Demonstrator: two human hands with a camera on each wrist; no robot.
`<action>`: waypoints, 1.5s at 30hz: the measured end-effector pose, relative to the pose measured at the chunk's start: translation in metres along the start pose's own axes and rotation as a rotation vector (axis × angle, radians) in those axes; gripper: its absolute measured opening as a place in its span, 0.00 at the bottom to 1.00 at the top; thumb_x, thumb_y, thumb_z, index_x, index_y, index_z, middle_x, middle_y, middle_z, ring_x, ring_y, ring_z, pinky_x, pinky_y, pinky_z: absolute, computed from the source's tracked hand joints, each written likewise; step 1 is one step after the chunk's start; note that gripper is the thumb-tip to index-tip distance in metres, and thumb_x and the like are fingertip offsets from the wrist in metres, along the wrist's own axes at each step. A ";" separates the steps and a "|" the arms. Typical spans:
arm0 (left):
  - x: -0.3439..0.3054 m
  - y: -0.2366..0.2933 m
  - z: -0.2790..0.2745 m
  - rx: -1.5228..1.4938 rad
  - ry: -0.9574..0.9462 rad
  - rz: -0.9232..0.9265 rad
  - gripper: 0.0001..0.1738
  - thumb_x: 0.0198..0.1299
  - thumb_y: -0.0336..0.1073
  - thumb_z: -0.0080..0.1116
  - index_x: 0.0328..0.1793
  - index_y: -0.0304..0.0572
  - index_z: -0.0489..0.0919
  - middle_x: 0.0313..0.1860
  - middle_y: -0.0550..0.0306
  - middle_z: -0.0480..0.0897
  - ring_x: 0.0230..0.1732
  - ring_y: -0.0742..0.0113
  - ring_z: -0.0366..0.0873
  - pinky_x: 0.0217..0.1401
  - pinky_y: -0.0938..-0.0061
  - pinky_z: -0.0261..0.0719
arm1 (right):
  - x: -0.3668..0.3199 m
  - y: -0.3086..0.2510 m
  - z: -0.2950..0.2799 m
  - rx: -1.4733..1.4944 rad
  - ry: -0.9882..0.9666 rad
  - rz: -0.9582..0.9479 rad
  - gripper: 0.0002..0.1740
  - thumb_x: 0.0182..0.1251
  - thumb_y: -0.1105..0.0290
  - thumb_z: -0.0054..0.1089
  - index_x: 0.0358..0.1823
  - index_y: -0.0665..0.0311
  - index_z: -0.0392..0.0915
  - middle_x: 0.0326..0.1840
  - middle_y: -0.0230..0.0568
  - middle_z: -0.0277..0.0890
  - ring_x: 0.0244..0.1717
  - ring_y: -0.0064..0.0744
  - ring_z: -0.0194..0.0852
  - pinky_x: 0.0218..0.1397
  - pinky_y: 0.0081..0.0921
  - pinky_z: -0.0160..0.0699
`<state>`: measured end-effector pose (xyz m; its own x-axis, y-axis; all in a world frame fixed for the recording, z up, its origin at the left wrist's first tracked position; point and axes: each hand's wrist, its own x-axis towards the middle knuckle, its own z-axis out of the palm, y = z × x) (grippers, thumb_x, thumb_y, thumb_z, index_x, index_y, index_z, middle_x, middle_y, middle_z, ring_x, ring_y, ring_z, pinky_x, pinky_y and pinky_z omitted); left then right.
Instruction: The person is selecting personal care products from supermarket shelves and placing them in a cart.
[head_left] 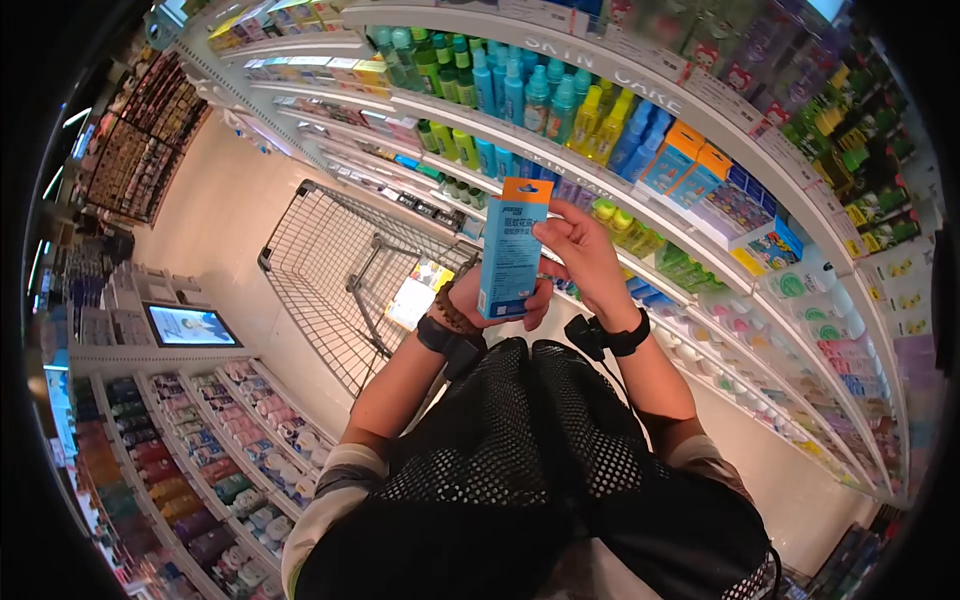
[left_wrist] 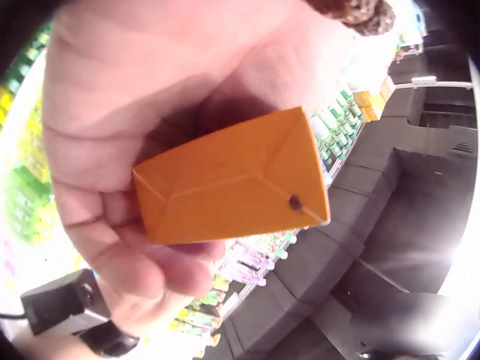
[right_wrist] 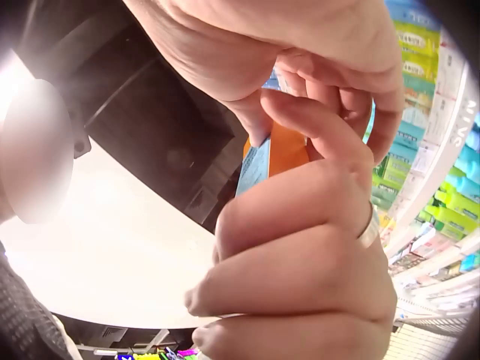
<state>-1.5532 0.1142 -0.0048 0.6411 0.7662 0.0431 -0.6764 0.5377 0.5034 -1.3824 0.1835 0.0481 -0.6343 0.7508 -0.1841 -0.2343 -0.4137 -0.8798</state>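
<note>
A slim blue cardboard box (head_left: 512,250) with an orange top, a hang hole and Chinese print is held upright in front of the body. My left hand (head_left: 470,295) grips its lower part, with fingertips wrapped round to the right edge. Higher up, my right hand (head_left: 590,255) pinches the right edge, thumb near the printed face. The left wrist view shows the orange end (left_wrist: 232,180) of the box, with a small dark spot near one corner. In the right wrist view, fingers hide most of the box (right_wrist: 255,169).
Shelves (head_left: 600,165) of spray bottles and boxes curve along the front and right. A wire shopping cart (head_left: 330,260) stands at the front left, with a yellow-and-white sheet (head_left: 420,292) at its near side. A lit screen (head_left: 190,325) and stocked racks (head_left: 190,430) are on the left.
</note>
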 end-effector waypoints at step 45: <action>-0.381 -0.134 -0.550 1.770 0.635 -1.087 0.34 0.59 0.53 0.69 0.64 0.38 0.77 0.41 0.41 0.87 0.42 0.41 0.86 0.44 0.52 0.86 | 0.091 0.241 0.006 -1.467 -0.189 -0.574 0.16 0.44 0.68 0.62 0.38 0.58 0.84 0.26 0.29 0.74 0.27 0.30 0.73 0.38 0.30 0.71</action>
<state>-1.9058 -0.0564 -0.5630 0.0115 0.6513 -0.7587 0.9564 0.2142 0.1983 -1.5005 0.1487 -0.1783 -0.8203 0.5074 0.2641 0.3489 0.8097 -0.4719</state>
